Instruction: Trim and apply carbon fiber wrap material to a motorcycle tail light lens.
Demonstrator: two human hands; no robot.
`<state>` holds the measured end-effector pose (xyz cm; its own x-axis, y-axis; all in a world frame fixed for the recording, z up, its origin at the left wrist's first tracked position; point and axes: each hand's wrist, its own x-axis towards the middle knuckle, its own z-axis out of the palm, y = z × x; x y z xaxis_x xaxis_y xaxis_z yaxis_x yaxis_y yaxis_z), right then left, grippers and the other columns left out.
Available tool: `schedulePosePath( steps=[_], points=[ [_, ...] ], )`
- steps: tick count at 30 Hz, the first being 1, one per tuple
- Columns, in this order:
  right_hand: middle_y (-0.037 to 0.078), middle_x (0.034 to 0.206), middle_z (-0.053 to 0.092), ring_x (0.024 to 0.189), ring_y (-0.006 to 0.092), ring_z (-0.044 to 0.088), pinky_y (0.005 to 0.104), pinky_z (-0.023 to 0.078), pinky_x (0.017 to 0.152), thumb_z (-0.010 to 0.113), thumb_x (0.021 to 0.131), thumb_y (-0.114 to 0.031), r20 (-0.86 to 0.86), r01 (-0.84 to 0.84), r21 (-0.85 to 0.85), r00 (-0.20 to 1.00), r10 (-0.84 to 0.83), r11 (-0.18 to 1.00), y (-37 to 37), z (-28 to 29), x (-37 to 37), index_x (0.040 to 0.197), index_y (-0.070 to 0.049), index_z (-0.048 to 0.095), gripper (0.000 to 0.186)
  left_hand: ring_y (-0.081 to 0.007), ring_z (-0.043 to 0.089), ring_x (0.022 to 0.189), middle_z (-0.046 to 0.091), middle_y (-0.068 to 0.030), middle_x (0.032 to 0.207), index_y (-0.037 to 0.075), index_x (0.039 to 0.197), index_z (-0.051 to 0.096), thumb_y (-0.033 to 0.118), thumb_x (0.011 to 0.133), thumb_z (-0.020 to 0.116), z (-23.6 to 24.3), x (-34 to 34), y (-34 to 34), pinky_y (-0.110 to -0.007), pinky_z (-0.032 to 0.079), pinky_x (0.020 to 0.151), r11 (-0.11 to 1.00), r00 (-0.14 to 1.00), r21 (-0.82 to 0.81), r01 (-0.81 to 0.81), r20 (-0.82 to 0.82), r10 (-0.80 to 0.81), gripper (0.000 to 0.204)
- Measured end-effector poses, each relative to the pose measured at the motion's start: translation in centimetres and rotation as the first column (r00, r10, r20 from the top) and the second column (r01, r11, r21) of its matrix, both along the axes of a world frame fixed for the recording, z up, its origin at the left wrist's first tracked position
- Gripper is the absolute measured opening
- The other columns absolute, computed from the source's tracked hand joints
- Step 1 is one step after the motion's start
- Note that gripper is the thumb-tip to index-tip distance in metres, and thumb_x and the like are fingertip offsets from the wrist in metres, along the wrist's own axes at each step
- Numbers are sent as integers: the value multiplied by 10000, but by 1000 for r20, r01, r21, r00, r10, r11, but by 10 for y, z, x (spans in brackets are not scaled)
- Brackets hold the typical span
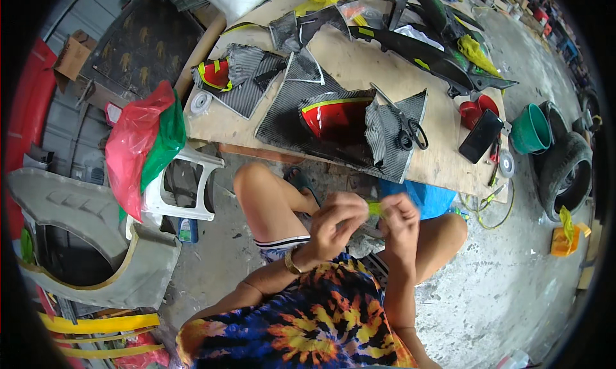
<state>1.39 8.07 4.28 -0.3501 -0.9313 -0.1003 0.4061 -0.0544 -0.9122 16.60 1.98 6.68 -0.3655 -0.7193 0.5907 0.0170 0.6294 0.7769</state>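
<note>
Colourful shirt (pixel 321 334) nearest; lime strip (pixel 375 208) pinched between both hands (pixel 339 224) (pixel 399 223).

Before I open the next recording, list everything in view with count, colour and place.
Table: one, pale wood, upper centre
Strip: one, yellow-green, near centre
Woven sheets: several, grey-black, on table
Taped parts: two, red, among sheets
Scissors: one, black, on front sheet
Phone: one, black, table's right
Panels: several, black, table's far side
Bucket: one, green, right of table
Tyres: at least two, black, far right
Stool: one, white, left
Plastic bags: two, pink and green, over stool
Curved panel: one, grey, lower left
Cardboard box: one, brown, upper left
Background items: many, mixed, upper right, too small to count
Left hand: one, bare, grip on strip
Right hand: one, bare, grip on strip
</note>
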Motion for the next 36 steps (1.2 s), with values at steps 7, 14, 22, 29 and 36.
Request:
schedulePosePath(
  steps=[7,14,22,29,36],
  points=[
    [64,670,592,568,163,547,296,407,540,581,975,-130,-845,291,31,519,-130,956,-52,-36,-138,1374,-75,519,408,-254,632,861,612,-149,1099,-33,988,596,-101,870,609,46,55,-22,-347,503,779,949,979,-242,-200,-95,182,136],
    [150,1015,685,979,335,628,457,452,849,641,920,-196,-982,367,-65,-187,5,928,-103,-73,-147,1517,-129,343,670,-140,591,915,613,-106,1090,-17,1093,624,-16,923,632,-33,67,-33,-241,474,797,932,977,334,-136,-109,182,171],
    [123,1096,656,928,194,645,304,500,867,736,851,-109,-521,-393,52,774,361,918,-66,32,24,1201,31,609,398,-172,606,964,637,-105,1037,-10,1457,365,0,924,641,-41,58,-44,-313,489,871,956,994,278,-96,-30,109,601],
    [18,945,652,871,68,595,230,495,770,688,916,-61,-57,-345,-82,938,342,935,-124,7,57,1116,19,621,226,-197,600,1008,623,-138,1098,-18,1536,123,-45,909,627,-28,52,-78,-327,454,954,927,925,116,-356,-94,367,805],
    [-2,783,625,689,54,554,206,458,635,631,939,-70,-225,-261,-168,949,221,950,-193,24,53,934,12,643,82,-239,567,1119,589,-181,1208,-12,1541,86,-3,924,613,0,59,-131,-347,410,1018,955,958,67,-288,21,287,811]
  ],
)
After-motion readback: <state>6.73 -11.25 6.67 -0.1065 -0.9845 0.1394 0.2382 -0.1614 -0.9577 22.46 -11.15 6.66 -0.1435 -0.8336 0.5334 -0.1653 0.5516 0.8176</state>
